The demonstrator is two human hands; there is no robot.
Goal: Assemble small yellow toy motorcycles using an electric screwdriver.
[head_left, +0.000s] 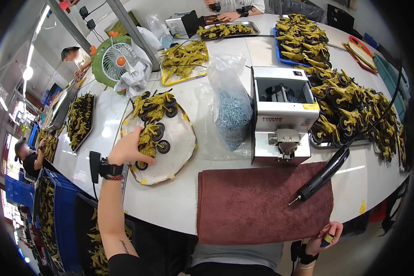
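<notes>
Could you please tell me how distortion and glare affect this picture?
In the head view, the white table has bowed edges and the corners go black; the lamp at upper left glares white; a pale reflection streaks the table beside the electric screwdriver.

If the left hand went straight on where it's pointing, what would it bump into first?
The near toy bike on the round tray. The left hand already looks right up against it, though depth is hard to judge from above.
</notes>
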